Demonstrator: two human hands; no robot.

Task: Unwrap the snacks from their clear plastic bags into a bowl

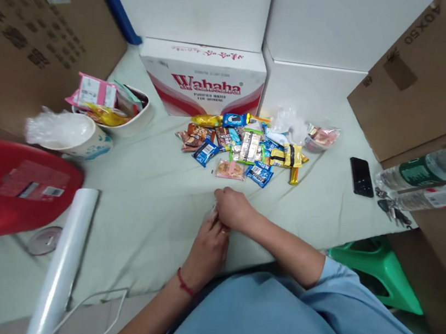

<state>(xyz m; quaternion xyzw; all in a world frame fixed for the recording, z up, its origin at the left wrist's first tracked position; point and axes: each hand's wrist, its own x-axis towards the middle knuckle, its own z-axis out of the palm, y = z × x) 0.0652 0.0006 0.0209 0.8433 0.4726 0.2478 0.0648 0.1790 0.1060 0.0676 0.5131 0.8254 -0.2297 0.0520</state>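
My left hand point(208, 248), with a red string at the wrist, and my right hand point(234, 208) meet close together on the pale green cloth point(152, 196), just in front of me. Both have the fingers curled in, pinching something small and clear between them that I cannot make out. A little beyond them lies a heap of small snack packets point(242, 145), blue, brown, yellow and pink; the nearest is a pinkish packet point(230, 169).
A Wahaha box point(202, 78) and white boxes stand behind the heap, brown cartons at both sides. At left are a tub of packets point(109, 104), a bag-lined cup point(67, 134), a red object point(4, 186) and a film roll point(63, 266). At right lie a phone point(361, 176), keys, bottles and a green stool point(378, 269).
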